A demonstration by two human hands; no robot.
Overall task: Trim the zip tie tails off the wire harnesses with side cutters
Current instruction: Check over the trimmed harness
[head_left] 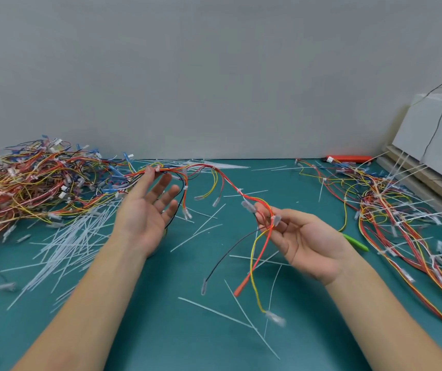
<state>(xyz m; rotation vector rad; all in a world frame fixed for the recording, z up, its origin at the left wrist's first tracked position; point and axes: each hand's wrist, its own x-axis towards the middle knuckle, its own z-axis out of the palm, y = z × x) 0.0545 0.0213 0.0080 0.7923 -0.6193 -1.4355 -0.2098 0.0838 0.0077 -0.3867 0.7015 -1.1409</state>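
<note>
Wire harness of thin red, yellow and black leads (225, 180) hangs in the air over the teal bench (139, 330), strung between both hands. Left hand (145, 212) is open, palm up, fingers (161, 187) spread, with the bundle draped over the fingertips. Right hand (302, 236) pinches the leads near a clear connector. It looks light and floppy, so I'd hold it right beside a tie. Green-handled side cutters (356, 243) lie behind the right hand, untouched.

Matt teal table mat (139, 330), glossy plastic-sheathed wire harness (230, 184), smooth translucent plastic zip tie tails (72, 236), matt grey wall (214, 76)
</note>
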